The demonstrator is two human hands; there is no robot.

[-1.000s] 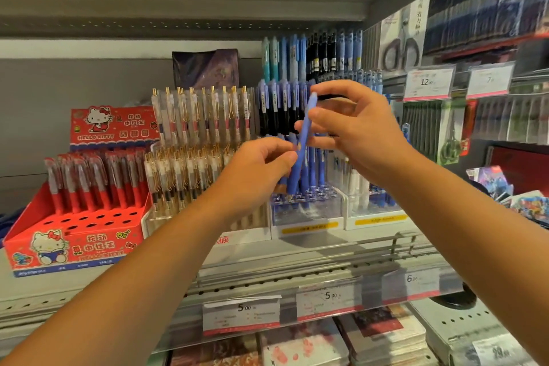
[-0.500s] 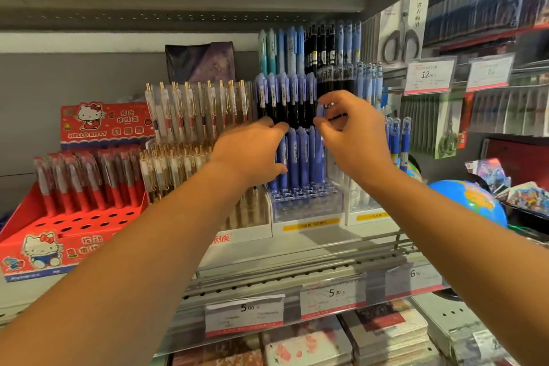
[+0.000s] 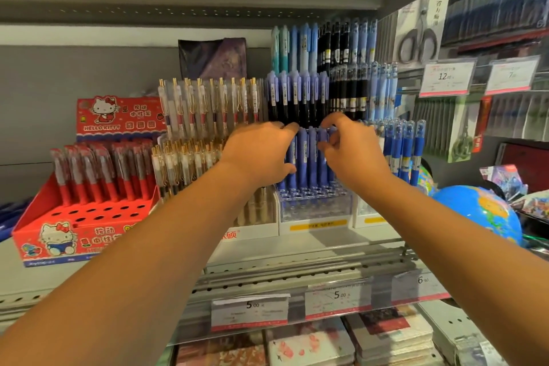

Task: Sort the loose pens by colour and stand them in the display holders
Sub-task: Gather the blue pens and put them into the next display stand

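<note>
Left hand [image 3: 261,154] and right hand [image 3: 353,154] curl round the upright blue pens [image 3: 309,157] from 9 and 3 o'clock, equally near

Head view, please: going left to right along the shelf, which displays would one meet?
Red pen box → gold-clipped clear pens → purple-blue pens → clear-capped blue pens → globe.
</note>
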